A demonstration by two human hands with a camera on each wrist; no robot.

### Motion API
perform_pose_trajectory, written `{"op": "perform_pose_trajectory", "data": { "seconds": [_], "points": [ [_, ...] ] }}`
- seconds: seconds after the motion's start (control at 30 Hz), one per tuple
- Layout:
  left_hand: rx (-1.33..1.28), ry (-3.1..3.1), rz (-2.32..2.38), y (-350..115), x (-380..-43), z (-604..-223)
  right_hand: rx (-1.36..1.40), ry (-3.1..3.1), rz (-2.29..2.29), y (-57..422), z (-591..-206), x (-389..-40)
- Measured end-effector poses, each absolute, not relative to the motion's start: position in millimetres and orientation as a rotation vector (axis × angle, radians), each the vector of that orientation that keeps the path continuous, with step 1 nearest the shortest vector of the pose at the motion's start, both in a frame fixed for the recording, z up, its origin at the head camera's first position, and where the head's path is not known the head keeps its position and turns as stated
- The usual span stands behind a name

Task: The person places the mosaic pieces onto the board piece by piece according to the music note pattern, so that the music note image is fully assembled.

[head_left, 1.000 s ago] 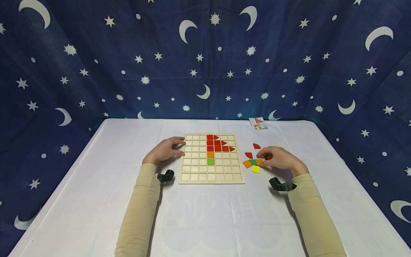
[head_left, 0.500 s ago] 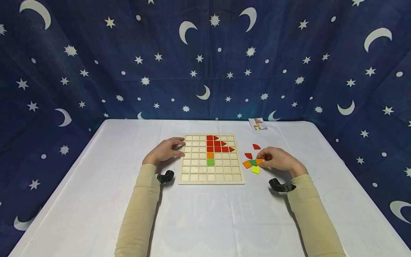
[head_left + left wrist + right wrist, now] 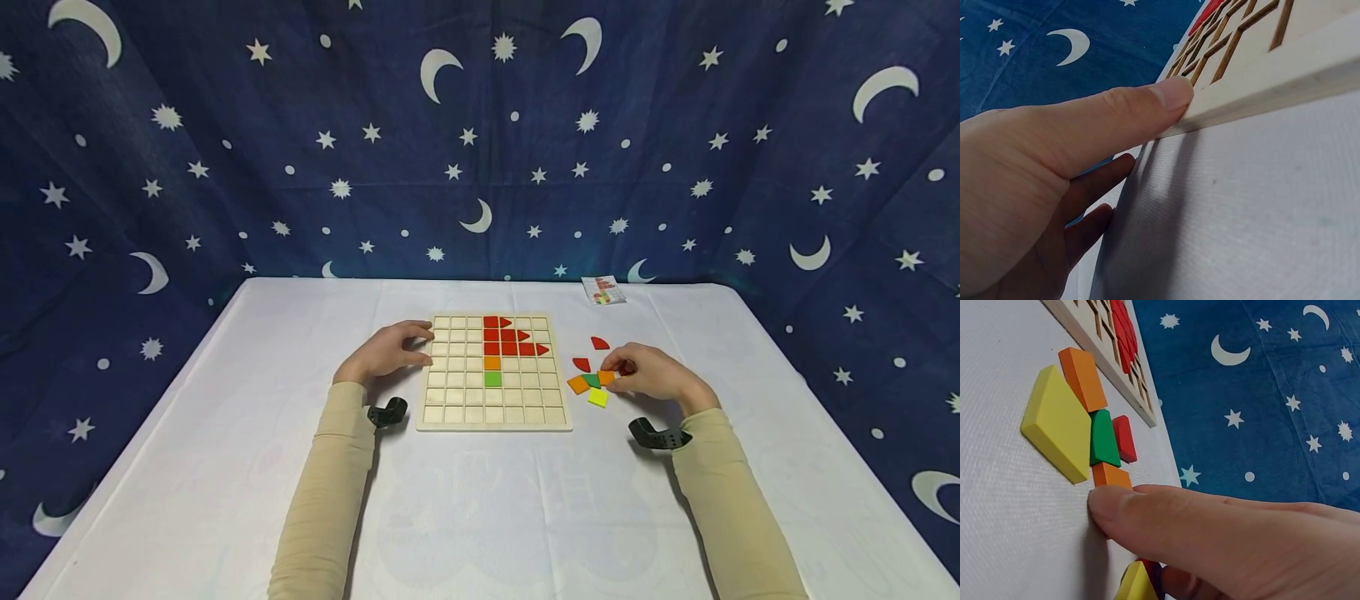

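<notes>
My left hand (image 3: pixel 386 348) lies at the left edge of a wooden grid board (image 3: pixel 454 392), its thumb (image 3: pixel 1175 94) against the rim in the left wrist view. Red tiles (image 3: pixel 509 348), an orange square (image 3: pixel 492 363) and a green square (image 3: pixel 492 379) sit in the board's cells. Right of the board, my right hand (image 3: pixel 654 371) pinches an orange tile (image 3: pixel 1112 475) between thumb and index finger. Beside that tile are a green tile (image 3: pixel 1104 439), another orange tile (image 3: pixel 1083 378) and a yellow tile (image 3: pixel 1059 425). Under the palm, a second yellow piece (image 3: pixel 1137 586) shows partly.
Two red rounded tiles lie beyond the right hand, one red tile (image 3: pixel 599 342) farther back and the other red tile (image 3: pixel 581 364) nearer the board. A printed pattern card (image 3: pixel 603 290) rests at the table's back edge. A dark blue star-patterned curtain (image 3: pixel 480 150) hangs behind the white table (image 3: pixel 480 508).
</notes>
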State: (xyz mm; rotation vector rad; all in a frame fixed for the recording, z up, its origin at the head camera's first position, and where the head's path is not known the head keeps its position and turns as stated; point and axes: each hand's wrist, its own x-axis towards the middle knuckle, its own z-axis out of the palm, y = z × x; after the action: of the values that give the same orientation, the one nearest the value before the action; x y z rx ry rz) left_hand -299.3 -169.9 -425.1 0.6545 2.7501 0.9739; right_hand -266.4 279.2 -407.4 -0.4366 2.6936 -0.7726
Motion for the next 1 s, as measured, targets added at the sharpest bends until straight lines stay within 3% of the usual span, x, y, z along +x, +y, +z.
{"op": "perform_pose_trajectory", "data": {
  "seconds": [1.0],
  "points": [
    [0.629,2.74,0.968,-168.2,-297.4,-423.3,-0.492,2.704,-0.75,279.4,-410.7,-267.5]
  ]
}}
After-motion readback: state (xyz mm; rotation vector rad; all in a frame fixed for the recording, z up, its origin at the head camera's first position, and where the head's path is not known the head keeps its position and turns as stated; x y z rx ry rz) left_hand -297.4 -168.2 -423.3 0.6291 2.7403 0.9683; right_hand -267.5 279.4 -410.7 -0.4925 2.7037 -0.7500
